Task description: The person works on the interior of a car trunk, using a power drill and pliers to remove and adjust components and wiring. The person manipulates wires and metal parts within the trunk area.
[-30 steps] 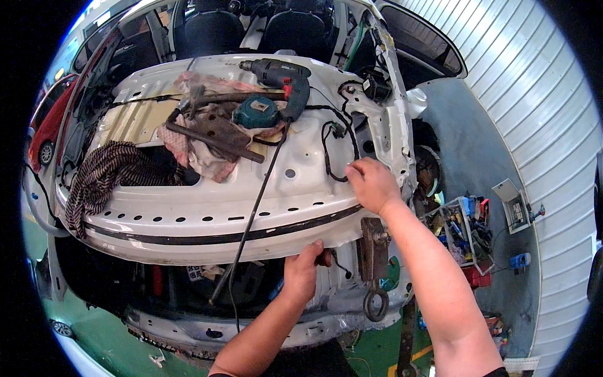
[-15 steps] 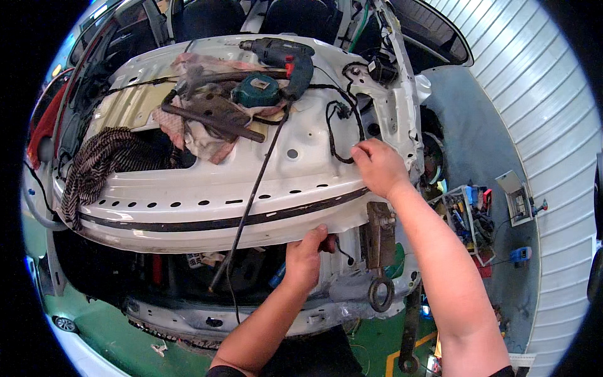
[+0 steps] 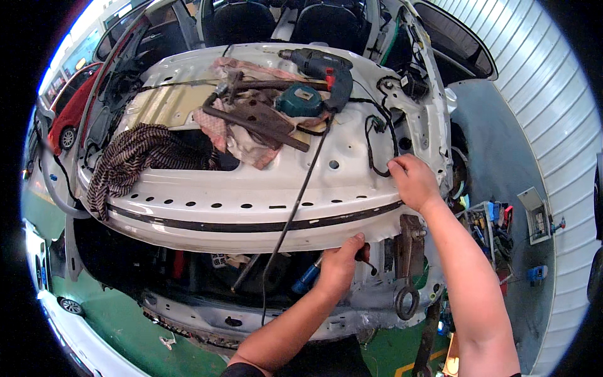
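A white car body panel (image 3: pixel 251 185) spans the middle of the view, with a black strip (image 3: pixel 251 225) along its near side. My right hand (image 3: pixel 417 182) rests on the panel's right corner, fingers extended against the metal beside a black cable loop (image 3: pixel 381 173). Below the panel's near edge is my left hand (image 3: pixel 338 270), thumb up and fingers curled. Whatever lies within its grip is mostly hidden; a blue handle-like piece (image 3: pixel 306 279) shows beside it. A rusty metal pull clamp with a ring (image 3: pixel 411 248) hangs from the edge, right of my left hand.
On the panel lie a power drill (image 3: pixel 320 63), a teal tape measure (image 3: pixel 300 100), an angled metal bar (image 3: pixel 257 122), rags and a striped cloth (image 3: pixel 135 157). The drill's cord (image 3: pixel 295 207) crosses the near edge. A tool cart (image 3: pixel 480 223) stands on the right.
The whole scene has shifted right and slightly down in the view. Both hands keep about the same places on the panel; more of the blue piece shows beside my left hand.
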A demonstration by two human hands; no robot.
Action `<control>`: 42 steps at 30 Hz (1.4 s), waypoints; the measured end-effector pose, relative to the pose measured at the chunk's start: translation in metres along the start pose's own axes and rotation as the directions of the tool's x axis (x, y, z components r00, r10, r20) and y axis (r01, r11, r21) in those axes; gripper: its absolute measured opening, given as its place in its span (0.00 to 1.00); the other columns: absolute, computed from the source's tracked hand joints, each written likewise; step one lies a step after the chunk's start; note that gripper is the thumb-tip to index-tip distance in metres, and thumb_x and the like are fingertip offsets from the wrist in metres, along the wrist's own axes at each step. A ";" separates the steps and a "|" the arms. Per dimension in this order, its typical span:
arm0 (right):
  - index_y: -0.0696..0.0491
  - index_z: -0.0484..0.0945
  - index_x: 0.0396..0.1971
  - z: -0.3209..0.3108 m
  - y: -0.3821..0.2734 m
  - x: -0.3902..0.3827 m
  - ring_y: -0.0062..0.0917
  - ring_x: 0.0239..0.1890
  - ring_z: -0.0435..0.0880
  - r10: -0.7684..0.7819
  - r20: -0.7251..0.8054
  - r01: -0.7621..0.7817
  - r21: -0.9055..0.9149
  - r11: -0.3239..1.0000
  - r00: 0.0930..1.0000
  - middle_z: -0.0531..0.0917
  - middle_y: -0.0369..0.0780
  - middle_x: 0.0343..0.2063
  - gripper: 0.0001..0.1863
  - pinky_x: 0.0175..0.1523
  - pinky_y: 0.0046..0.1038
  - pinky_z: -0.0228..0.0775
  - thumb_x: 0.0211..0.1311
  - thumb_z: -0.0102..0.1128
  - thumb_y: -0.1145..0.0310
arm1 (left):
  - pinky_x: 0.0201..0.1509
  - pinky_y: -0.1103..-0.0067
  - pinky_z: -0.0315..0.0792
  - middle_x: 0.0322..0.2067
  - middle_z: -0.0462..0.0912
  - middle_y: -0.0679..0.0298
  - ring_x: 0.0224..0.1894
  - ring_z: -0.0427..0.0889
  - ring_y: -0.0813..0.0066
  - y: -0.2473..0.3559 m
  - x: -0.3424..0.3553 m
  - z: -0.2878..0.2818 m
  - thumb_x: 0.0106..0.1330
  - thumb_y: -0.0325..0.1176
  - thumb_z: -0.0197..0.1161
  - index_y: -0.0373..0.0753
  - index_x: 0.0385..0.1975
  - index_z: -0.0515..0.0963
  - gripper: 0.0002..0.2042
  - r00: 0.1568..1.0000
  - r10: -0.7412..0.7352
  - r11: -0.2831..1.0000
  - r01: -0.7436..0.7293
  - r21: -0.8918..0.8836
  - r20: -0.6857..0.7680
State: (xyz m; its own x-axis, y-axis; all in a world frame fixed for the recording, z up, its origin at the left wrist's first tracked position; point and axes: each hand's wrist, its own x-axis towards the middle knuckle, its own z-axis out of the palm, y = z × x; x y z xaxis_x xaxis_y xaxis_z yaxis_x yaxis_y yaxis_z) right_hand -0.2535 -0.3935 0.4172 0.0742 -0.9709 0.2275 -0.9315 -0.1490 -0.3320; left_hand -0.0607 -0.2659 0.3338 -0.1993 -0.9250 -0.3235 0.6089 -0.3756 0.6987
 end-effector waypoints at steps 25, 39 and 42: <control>0.54 0.85 0.40 -0.002 -0.004 -0.002 0.45 0.49 0.82 0.020 -0.002 -0.020 0.016 1.000 1.000 0.85 0.45 0.43 0.17 0.55 0.43 0.74 0.70 0.56 0.56 | 0.80 0.57 0.55 0.68 0.70 0.42 0.74 0.65 0.45 0.048 -0.063 -0.050 0.60 0.31 0.50 0.29 0.64 0.73 0.29 0.977 -0.014 0.781 0.143 -0.607 0.213; 0.54 0.85 0.39 -0.003 -0.004 -0.002 0.46 0.48 0.83 0.023 -0.018 -0.022 0.045 0.999 1.000 0.85 0.46 0.42 0.17 0.54 0.43 0.74 0.70 0.57 0.56 | 0.79 0.58 0.57 0.67 0.70 0.41 0.73 0.66 0.46 0.099 -0.096 -0.068 0.60 0.34 0.52 0.25 0.63 0.71 0.30 1.000 0.001 0.818 0.001 -0.575 0.003; 0.55 0.85 0.39 -0.003 -0.002 -0.001 0.46 0.48 0.83 0.001 -0.014 -0.001 0.019 1.000 1.000 0.85 0.47 0.42 0.17 0.54 0.43 0.74 0.70 0.56 0.56 | 0.72 0.63 0.65 0.63 0.76 0.47 0.67 0.73 0.53 0.095 -0.104 -0.081 0.63 0.35 0.53 0.28 0.62 0.72 0.27 0.976 0.048 0.886 -0.139 -0.442 -0.212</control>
State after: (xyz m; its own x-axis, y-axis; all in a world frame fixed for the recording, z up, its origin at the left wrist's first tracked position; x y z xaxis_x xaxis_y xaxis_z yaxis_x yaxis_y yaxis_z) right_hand -0.2525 -0.3913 0.4208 0.0677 -0.9684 0.2401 -0.9247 -0.1513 -0.3494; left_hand 0.0799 -0.2005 0.3819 -0.0029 -0.9087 -0.4175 0.9066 -0.1786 0.3824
